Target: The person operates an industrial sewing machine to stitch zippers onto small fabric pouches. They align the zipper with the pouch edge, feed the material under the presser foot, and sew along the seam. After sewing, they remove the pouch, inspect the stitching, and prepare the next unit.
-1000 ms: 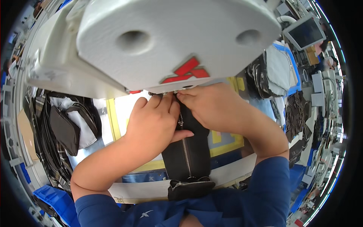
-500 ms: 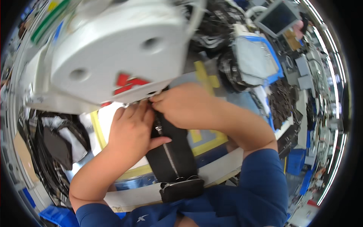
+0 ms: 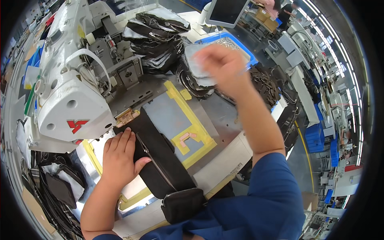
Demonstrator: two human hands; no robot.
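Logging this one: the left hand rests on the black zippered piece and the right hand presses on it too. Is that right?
Not quite: the head view shows the right hand raised clear of the black zippered piece. The left hand does rest on it.

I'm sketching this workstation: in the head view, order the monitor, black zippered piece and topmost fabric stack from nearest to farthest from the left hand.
1. Black zippered piece, partly under the left hand.
2. Topmost fabric stack, ahead and slightly right.
3. Monitor, farther ahead and to the right.
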